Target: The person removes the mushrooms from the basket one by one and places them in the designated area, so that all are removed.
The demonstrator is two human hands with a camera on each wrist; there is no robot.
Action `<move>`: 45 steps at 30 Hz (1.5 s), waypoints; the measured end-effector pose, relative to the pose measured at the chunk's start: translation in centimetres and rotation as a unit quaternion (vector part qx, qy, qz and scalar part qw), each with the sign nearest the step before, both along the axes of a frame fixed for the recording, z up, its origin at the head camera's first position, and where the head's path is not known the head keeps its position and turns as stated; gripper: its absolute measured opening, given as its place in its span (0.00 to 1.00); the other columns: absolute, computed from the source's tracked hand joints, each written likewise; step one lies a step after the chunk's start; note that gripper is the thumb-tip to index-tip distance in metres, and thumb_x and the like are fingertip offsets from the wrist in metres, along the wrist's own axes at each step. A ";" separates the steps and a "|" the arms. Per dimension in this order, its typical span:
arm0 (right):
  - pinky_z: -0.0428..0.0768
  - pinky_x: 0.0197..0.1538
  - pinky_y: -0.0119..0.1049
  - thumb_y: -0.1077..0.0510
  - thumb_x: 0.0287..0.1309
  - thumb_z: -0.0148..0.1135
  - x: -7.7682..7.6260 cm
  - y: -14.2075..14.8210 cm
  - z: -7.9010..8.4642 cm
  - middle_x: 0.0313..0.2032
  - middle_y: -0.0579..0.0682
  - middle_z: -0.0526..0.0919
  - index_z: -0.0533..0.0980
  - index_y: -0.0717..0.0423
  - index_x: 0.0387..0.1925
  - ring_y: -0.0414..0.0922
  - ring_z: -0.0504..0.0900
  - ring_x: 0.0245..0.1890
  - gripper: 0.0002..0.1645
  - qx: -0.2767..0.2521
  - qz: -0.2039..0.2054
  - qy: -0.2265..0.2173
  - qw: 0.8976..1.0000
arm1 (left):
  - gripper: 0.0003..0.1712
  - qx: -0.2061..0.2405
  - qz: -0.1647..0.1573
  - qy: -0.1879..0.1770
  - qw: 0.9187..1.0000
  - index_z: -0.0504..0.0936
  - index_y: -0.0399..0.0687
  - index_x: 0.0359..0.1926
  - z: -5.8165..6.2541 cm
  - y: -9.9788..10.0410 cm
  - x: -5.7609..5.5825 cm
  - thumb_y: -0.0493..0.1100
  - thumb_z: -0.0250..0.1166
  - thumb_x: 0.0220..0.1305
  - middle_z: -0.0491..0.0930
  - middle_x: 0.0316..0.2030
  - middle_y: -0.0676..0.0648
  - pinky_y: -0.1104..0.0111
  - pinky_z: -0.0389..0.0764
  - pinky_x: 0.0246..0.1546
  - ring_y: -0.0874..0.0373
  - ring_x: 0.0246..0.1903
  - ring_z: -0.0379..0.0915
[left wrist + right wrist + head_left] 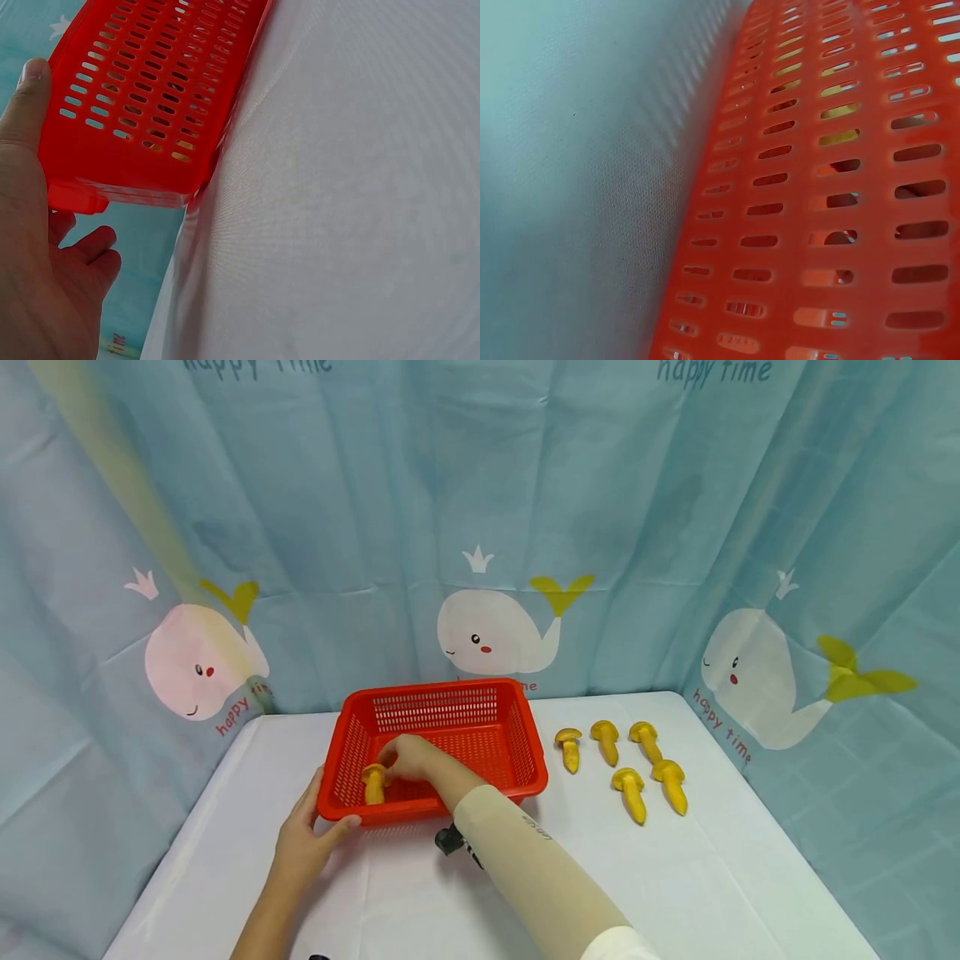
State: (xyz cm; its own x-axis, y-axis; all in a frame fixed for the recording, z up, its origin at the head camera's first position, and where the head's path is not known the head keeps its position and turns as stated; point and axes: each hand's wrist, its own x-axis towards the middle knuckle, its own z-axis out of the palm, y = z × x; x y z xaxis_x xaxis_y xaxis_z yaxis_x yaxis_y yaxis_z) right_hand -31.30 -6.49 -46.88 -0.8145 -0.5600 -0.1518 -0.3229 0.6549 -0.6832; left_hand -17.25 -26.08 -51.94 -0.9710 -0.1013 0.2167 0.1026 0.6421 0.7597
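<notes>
A red plastic basket (405,812) with slotted walls stands on the white table. My left hand (303,842) grips its near left corner, thumb at the front rim and fingers along the left side; the left wrist view shows the thumb (28,101) against the basket wall (112,169). Inside the basket, at its left end, is a yellow toy mushroom (374,789), standing cap up. My right hand (408,760) reaches over the front rim and pinches it near the cap. In the right wrist view the slotted wall (772,232) hides most of that hand.
Several more yellow mushrooms (632,793) lie on the white table (720,868) to the right of the basket. Behind the table hangs a blue curtain (375,593) with whale prints. A small black object (318,957) shows at the bottom edge.
</notes>
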 end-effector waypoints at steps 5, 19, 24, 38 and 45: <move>0.80 0.54 0.29 0.59 0.61 0.73 -0.1 -0.1 -0.1 0.43 0.41 0.87 0.86 0.50 0.51 0.35 0.81 0.43 0.16 -0.005 0.001 0.003 1.000 | 0.59 -0.003 0.003 0.003 1.000 0.43 0.73 0.82 0.2 0.1 0.1 0.57 0.74 0.62 0.54 0.80 0.48 0.56 0.69 0.65 0.42 0.76 0.58; 0.81 0.44 0.26 0.58 0.54 0.78 0.0 -0.3 0.2 0.32 0.38 0.84 0.85 0.49 0.40 0.34 0.80 0.34 0.11 -0.034 -0.015 -0.006 0.999 | 0.59 0.005 -0.007 0.016 1.000 0.44 0.71 0.82 0.4 0.1 0.1 0.54 0.75 0.62 0.55 0.80 0.46 0.93 0.56 0.55 0.41 0.75 0.58; 0.80 0.42 0.26 0.57 0.54 0.79 0.0 -0.5 0.2 0.31 0.37 0.84 0.85 0.48 0.38 0.34 0.80 0.33 0.10 -0.036 -0.026 0.001 0.999 | 0.59 -0.002 -0.004 0.013 1.000 0.44 0.70 0.82 0.4 0.0 0.2 0.54 0.75 0.61 0.55 0.80 0.45 0.67 0.70 0.67 0.40 0.75 0.59; 0.81 0.41 0.26 0.56 0.58 0.76 0.5 -0.5 0.9 0.32 0.35 0.83 0.87 0.42 0.37 0.35 0.79 0.35 0.06 -0.037 -0.039 0.038 0.998 | 0.59 0.002 -0.003 0.008 1.000 0.44 0.69 0.82 0.3 -0.1 0.1 0.56 0.74 0.62 0.54 0.80 0.44 0.41 0.68 0.65 0.38 0.75 0.57; 0.80 0.41 0.26 0.55 0.59 0.75 0.5 0.1 1.4 0.34 0.34 0.84 0.87 0.43 0.37 0.35 0.78 0.37 0.04 -0.087 -0.045 0.056 0.994 | 0.59 0.005 -0.005 0.016 1.000 0.45 0.69 0.82 0.0 -0.1 0.1 0.55 0.75 0.61 0.55 0.79 0.43 0.38 0.68 0.65 0.37 0.75 0.57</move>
State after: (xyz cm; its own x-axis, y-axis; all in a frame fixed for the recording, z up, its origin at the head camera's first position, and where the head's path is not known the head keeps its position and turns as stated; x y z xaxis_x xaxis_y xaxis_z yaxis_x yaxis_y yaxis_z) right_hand -30.76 -6.39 -45.48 -0.8686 -0.4943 0.0347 -0.3489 0.5603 -0.7512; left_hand -17.12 -26.19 -51.96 -0.9646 -0.0935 0.2467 0.1336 0.6334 0.7622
